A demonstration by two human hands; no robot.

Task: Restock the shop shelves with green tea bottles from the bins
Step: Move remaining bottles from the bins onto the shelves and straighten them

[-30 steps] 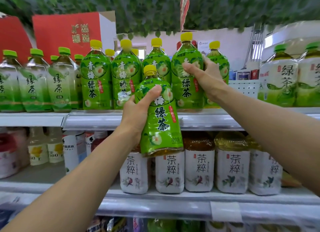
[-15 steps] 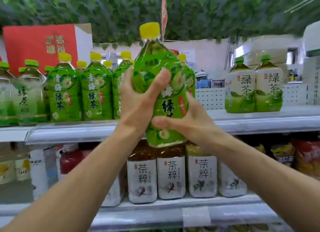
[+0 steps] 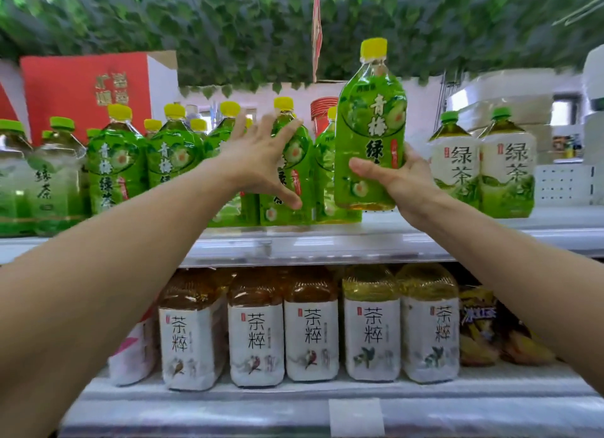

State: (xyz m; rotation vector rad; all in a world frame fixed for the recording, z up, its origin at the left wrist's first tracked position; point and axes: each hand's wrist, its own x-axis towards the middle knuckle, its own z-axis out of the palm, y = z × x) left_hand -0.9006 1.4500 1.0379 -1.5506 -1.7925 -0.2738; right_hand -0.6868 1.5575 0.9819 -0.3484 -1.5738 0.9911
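My right hand (image 3: 400, 178) grips the lower part of a green tea bottle (image 3: 371, 124) with a yellow cap, holding it upright above the upper shelf (image 3: 327, 241), at the right end of the row. My left hand (image 3: 261, 160) is spread open with straight fingers in front of the row of matching yellow-capped green bottles (image 3: 170, 163) standing on that shelf; whether it touches them is unclear. Behind my left hand stands another shelved bottle (image 3: 291, 176), partly hidden.
Green-capped tea bottles with pale labels (image 3: 483, 169) stand right of the held bottle, more stand at the far left (image 3: 49, 176). The lower shelf (image 3: 327, 392) holds white-labelled amber tea bottles (image 3: 310, 333). A red box (image 3: 85, 91) and leafy trim (image 3: 261, 29) sit above.
The bottle passed from my left hand to my right and moved right, toward the row's end. My left hand let go and now spreads open before the shelved bottles.
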